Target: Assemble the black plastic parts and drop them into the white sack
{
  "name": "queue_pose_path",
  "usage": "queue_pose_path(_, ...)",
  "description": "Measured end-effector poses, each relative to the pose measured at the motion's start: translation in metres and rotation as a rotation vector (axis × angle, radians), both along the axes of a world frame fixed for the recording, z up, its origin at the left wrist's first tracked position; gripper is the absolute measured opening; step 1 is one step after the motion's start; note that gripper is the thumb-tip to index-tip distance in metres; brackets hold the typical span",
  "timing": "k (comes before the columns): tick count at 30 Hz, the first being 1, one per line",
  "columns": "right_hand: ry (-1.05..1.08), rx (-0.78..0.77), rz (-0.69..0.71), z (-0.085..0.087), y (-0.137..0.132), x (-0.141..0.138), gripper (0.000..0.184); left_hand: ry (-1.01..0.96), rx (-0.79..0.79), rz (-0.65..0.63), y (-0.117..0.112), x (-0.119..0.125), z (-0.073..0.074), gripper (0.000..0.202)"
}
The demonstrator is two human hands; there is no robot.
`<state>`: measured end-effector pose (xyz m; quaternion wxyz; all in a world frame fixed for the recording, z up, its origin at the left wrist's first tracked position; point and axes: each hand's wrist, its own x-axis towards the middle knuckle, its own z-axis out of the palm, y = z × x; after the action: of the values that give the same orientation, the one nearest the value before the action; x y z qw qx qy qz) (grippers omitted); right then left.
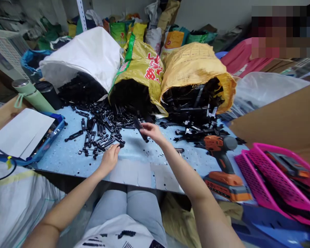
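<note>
My right hand (153, 132) is raised over the middle of the blue work table, pinching a long flat black part (140, 128) that slants down to the right. Close to the tabletop, my left hand (110, 159) has its fingers closed on a small black part (121, 145), mostly covered by the fingertips. Just beyond it lies a loose heap of black link-shaped parts (100, 129) with round ends. Black strip-like pieces (196, 131) are piled farther right. An orange and black cordless drill (219, 153) stands upright on its battery to the right of my right forearm.
A white sack (85, 51), a yellow-green sack (142, 69) and an orange-yellow sack (193, 65) open toward me, holding black parts. Pink baskets (281, 182) sit at right, a blue tray (41, 151) and green bottle (32, 96) at left. Another person's pink sleeve (239, 55) shows behind.
</note>
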<state>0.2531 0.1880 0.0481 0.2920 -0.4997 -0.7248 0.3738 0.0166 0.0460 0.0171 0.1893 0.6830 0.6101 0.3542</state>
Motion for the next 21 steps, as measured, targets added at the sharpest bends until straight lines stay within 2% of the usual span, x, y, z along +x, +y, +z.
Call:
queue_pose_path(3,-0.154,0.072,0.408,-0.009,-0.088,0.035,0.040,-0.047,-0.057,-0.032,-0.031,0.012,-0.006,0.025)
queue_pose_path(4,-0.235,0.118,0.485,-0.013,-0.112,0.043,0.038,-0.059,-0.073,-0.028,-0.038,0.013,-0.008,0.024)
queue_pose_path(5,-0.318,0.168,0.495,-0.017,-0.132,0.048,0.036,-0.072,-0.082,-0.025,-0.045,0.013,-0.009,0.024)
queue_pose_path(6,-0.401,0.216,0.424,-0.022,-0.147,0.050,0.036,-0.084,-0.084,-0.027,-0.050,0.014,-0.010,0.025)
queue_pose_path(8,-0.537,0.249,0.118,-0.033,-0.165,0.047,0.038,-0.101,-0.072,-0.035,-0.059,0.018,-0.011,0.027)
queue_pose_path(10,-0.589,0.174,-0.175,-0.043,-0.170,0.037,0.054,-0.112,-0.058,-0.036,-0.066,0.025,-0.011,0.030)
queue_pose_path(11,-0.567,0.128,-0.249,-0.047,-0.171,0.030,0.061,-0.127,-0.061,-0.042,-0.069,0.030,-0.011,0.031)
queue_pose_path(13,-0.392,0.065,-0.225,-0.051,-0.173,0.016,0.060,-0.197,-0.100,-0.083,-0.074,0.041,-0.011,0.034)
queue_pose_path(15,-0.076,-0.019,-0.097,-0.051,-0.178,0.004,0.052,-0.298,-0.148,-0.129,-0.076,0.051,-0.009,0.037)
queue_pose_path(18,0.364,-0.275,0.034,-0.046,-0.188,-0.005,0.058,-0.362,-0.106,-0.123,-0.077,0.063,-0.003,0.039)
queue_pose_path(19,0.441,-0.335,0.052,-0.044,-0.190,-0.005,0.060,-0.347,-0.072,-0.121,-0.077,0.065,0.000,0.039)
queue_pose_path(21,0.489,-0.336,0.091,-0.038,-0.193,0.000,0.061,-0.290,-0.022,-0.144,-0.077,0.066,0.006,0.037)
